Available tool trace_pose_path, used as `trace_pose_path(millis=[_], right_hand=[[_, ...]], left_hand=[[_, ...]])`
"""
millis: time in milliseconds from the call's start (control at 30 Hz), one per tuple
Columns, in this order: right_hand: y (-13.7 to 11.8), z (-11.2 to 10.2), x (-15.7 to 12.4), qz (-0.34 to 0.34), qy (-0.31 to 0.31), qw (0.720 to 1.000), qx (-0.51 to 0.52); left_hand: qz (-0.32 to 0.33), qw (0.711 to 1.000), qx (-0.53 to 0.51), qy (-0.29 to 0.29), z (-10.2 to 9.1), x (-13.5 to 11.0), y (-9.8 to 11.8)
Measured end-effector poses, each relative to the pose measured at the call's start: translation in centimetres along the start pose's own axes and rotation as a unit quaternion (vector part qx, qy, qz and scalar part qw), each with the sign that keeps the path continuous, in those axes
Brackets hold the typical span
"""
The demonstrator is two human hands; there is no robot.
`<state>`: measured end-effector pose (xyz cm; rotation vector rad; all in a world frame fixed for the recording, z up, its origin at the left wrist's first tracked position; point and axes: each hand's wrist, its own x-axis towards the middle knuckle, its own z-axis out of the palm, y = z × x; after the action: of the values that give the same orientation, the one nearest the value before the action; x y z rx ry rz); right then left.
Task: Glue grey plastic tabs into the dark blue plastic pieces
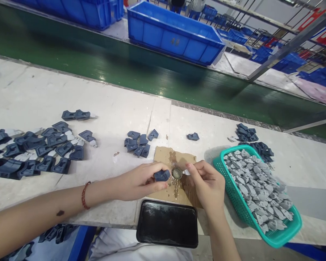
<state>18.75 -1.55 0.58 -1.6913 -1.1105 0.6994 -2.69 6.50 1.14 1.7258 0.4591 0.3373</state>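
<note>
Between the thumb and fingers of my left hand (145, 181) is a dark blue molded part (162, 175). My right hand (208, 183) pinches a small light grey piece (186, 172), its tip at the rim of a small round container (177, 173). That container holds a pale, wet-looking substance and sits on a stained piece of cardboard (163, 154) between my hands. Drips mark the cardboard below it. Beside my right hand stands a green basket (220, 166) full of light grey pieces (256, 185). Just past the cardboard lies a small cluster of dark blue parts (138, 143).
A black phone-like slab (167, 224) lies at the table's front edge. Joined blue and grey parts (35, 146) spread over the left; more blue parts (247, 133) lie behind the basket. Past the table (111, 105) run a green strip (103, 69) and a blue bin (174, 36).
</note>
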Motion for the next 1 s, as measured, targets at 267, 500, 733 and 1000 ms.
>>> trace_pose_path(millis=[267, 500, 733, 1000], right_hand=[[-2.5, 0.8, 1.2, 0.015, -0.055, 0.991, 0.123], [-4.1, 2.5, 1.0, -0.014, -0.089, 0.989, 0.120], [-3.7, 3.4, 0.6, 0.003, -0.101, 0.987, 0.127], [-3.1, 3.4, 0.6, 0.014, -0.116, 0.988, 0.101]], left_hand=[[0.005, 0.997, 0.048, 0.066, 0.2, 0.0, -0.7], [0.008, 0.987, 0.145, 0.074, 0.6, -0.2, -1.0], [-0.004, 0.984, 0.163, 0.067, 0.5, -0.1, -0.9], [-0.009, 0.982, 0.178, 0.057, 0.6, 0.0, -1.0]])
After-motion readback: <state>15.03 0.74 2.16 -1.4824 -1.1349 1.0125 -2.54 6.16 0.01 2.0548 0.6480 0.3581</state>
